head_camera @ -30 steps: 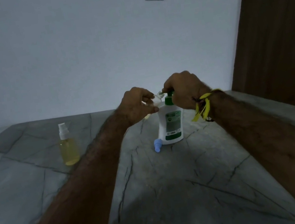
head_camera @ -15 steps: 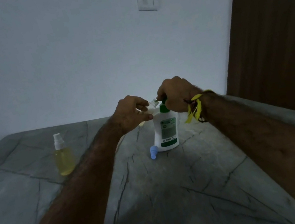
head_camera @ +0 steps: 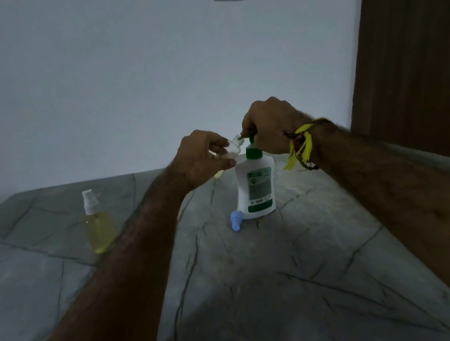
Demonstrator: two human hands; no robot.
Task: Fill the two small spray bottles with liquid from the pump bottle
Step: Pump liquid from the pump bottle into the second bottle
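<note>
Dim, bluish, grainy wide-angle view; edges bowed, foreground in shadow.

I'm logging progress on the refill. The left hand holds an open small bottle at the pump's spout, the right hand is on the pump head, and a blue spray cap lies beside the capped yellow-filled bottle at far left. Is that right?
Not quite. In the head view the blue spray cap lies against the base of the pump bottle, not beside the capped spray bottle. The rest holds: the left hand holds the open small bottle, and the right hand is on the pump head.

My pump bottle (head_camera: 256, 187) looks smooth white plastic; the spray bottle (head_camera: 98, 225) clear plastic; the countertop (head_camera: 266, 282) matt veined stone.
</note>
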